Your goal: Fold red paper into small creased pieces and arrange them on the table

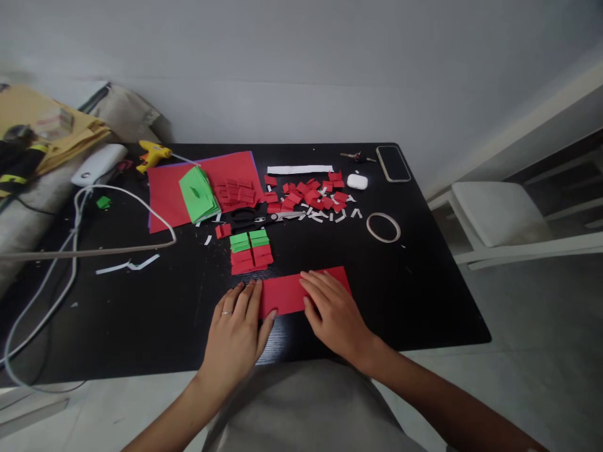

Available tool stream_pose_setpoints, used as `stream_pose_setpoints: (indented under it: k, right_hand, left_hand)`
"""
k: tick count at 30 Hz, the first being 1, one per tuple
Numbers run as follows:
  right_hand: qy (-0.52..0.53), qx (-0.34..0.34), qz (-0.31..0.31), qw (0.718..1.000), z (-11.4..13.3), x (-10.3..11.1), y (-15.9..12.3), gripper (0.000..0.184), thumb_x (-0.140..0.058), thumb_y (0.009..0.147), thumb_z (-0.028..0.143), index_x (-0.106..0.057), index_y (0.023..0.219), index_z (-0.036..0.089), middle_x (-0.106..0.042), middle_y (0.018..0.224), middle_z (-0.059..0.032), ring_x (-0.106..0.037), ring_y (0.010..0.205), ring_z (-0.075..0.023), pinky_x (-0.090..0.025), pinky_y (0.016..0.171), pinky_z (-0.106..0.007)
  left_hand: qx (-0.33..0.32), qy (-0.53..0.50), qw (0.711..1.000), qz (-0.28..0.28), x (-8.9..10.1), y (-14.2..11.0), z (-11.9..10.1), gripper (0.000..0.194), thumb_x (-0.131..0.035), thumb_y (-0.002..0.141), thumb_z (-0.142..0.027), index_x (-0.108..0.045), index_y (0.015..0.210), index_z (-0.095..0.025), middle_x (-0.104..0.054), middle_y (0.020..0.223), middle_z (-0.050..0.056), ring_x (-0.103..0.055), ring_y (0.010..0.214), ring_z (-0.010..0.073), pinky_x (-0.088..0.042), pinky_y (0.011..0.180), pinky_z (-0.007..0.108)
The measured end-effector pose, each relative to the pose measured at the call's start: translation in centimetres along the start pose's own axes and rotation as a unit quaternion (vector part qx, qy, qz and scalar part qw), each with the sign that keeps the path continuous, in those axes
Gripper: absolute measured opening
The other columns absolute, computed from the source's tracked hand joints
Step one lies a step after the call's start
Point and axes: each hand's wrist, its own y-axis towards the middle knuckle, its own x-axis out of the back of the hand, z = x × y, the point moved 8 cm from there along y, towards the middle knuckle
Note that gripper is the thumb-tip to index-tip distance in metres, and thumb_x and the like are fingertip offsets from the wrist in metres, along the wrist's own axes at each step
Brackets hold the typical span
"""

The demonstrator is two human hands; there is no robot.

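Observation:
A red paper strip (285, 294) lies flat near the front edge of the black table. My left hand (238, 323), with a ring on one finger, rests flat over the strip's left end, fingers stretched out. On its right part lies my right hand (332, 307), its fingers also extended and pressing on the paper. Just beyond the strip sit folded green paper pieces (249, 240) and folded red paper pieces (252, 257), set side by side in two columns. Behind these are black-handled scissors (285, 216), lying among white paper scraps (325, 215).
Small folded red pieces (306, 193) are heaped further back. A green paper stack (200, 193) lies on large red sheets (172, 198), beside a yellow glue gun (154, 154). Cables (75, 232) cross the left side. A tape ring (383, 227), white case (357, 181), keys (358, 157) and phone (393, 164) are right.

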Motion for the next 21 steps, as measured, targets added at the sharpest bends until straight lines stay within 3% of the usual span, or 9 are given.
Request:
stream_pose_setpoints:
  k: [7,11,14,18,21]
  right_hand:
    - [-0.057,-0.042,-0.037,0.997,-4.3,3.3,-1.7,0.039,-0.051,0.102,0.012,-0.069,0.136,0.018,-0.076,0.134,-0.0119,-0.073,0.125,-0.0297,-0.056,0.113,-0.060]
    - [-0.056,-0.040,-0.047,0.996,-4.8,3.5,-2.1,0.040,-0.051,0.102,0.012,-0.068,0.137,0.020,-0.076,0.134,-0.0113,-0.073,0.126,-0.0292,-0.056,0.113,-0.060]
    - [-0.055,-0.038,-0.059,0.996,-4.6,3.2,-2.2,0.039,-0.051,0.102,0.011,-0.068,0.136,0.018,-0.076,0.135,-0.0120,-0.072,0.127,-0.0295,-0.056,0.113,-0.060]
    - [-0.058,-0.036,-0.070,0.995,-4.5,2.9,-2.4,0.039,-0.051,0.102,0.010,-0.068,0.136,0.016,-0.075,0.136,-0.0133,-0.071,0.128,-0.0303,-0.056,0.113,-0.059]
    - [-0.058,-0.033,-0.071,0.995,-4.6,2.8,-2.4,0.040,-0.050,0.102,0.010,-0.068,0.137,0.016,-0.075,0.136,-0.0133,-0.071,0.129,-0.0303,-0.055,0.114,-0.059]
  left_hand:
    - [0.004,-0.005,1.000,0.000,-0.4,-0.2,0.2,0.058,-0.056,0.104,-0.042,-0.051,0.151,-0.007,-0.068,0.136,0.023,-0.060,0.128,0.0420,-0.048,0.107,0.055]
    - [0.017,-0.018,1.000,-0.008,-0.2,-0.1,0.4,0.057,-0.055,0.104,-0.043,-0.052,0.150,-0.010,-0.068,0.133,0.022,-0.061,0.126,0.0414,-0.049,0.105,0.055]
    - [0.026,-0.035,0.999,-0.009,0.0,0.2,0.1,0.056,-0.055,0.104,-0.040,-0.053,0.147,-0.004,-0.065,0.133,0.026,-0.060,0.125,0.0424,-0.050,0.104,0.059]
    - [0.014,-0.071,0.997,-0.010,-0.1,1.1,-1.7,0.050,-0.052,0.101,-0.022,-0.051,0.148,-0.004,-0.062,0.140,0.025,-0.060,0.128,0.0402,-0.050,0.107,0.058]
    - [-0.040,-0.128,0.991,0.003,-0.8,2.0,-4.2,0.053,-0.050,0.101,-0.015,-0.047,0.153,-0.010,-0.061,0.149,0.021,-0.059,0.136,0.0350,-0.050,0.113,0.053]
